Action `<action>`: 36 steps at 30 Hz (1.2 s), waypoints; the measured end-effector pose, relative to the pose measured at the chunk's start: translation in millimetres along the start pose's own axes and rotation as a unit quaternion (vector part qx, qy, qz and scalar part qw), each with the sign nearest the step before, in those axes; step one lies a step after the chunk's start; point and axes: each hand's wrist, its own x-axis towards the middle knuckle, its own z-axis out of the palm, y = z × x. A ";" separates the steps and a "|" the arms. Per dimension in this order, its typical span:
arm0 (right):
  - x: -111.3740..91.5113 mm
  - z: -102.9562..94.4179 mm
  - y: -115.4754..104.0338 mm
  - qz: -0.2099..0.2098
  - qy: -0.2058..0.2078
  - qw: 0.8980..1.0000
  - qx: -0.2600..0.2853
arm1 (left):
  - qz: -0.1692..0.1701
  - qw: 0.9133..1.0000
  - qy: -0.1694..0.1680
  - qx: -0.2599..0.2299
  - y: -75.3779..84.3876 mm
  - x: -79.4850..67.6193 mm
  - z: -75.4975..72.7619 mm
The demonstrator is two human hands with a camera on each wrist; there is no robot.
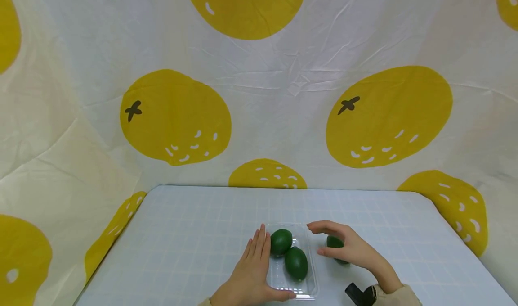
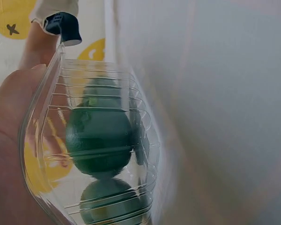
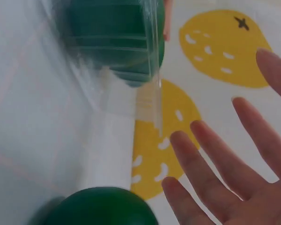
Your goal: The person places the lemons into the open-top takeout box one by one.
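Observation:
A clear plastic box (image 1: pixel 314 276) with ridged walls stands on the table. Two dark green, lime-like fruits lie inside, one farther back (image 1: pixel 281 242) and one nearer (image 1: pixel 296 264). My left hand (image 1: pixel 250 270) rests along the box's left side, fingers straight, with the thumb at its near edge. Just right of the box, my right hand (image 1: pixel 351 246) hovers with fingers apart from the thumb, holding nothing. A third green fruit (image 1: pixel 334 241) lies on the table behind and below it, partly hidden. The right wrist view shows this fruit (image 3: pixel 100 208) apart from the spread fingers.
The table (image 1: pixel 194 234) has a pale checked cover. Behind it hangs a white cloth (image 1: pixel 279 117) printed with yellow fruit. A black strap-like device (image 1: pixel 360 294) sits at the right wrist, by a beige sleeve (image 1: pixel 398 297).

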 end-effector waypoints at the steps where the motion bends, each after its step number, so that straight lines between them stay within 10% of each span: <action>1: -1.5 -2.5 4.2 0.000 -0.009 1.000 0.015 | -0.002 1.000 -0.002 -0.002 0.0 -0.2 0.1; 12: -16.5 -20.2 36.6 -0.011 -0.038 0.992 0.117 | -0.001 1.000 0.000 0.005 1.3 -1.2 -1.2; 26: -30.5 -24.2 49.1 0.087 -0.051 0.993 -0.061 | -0.004 1.000 -0.009 0.001 2.7 -1.2 -4.2; 36: -27.0 -16.9 48.3 0.135 -0.056 0.985 -0.090 | 0.000 1.000 -0.006 0.000 3.2 -0.9 -4.4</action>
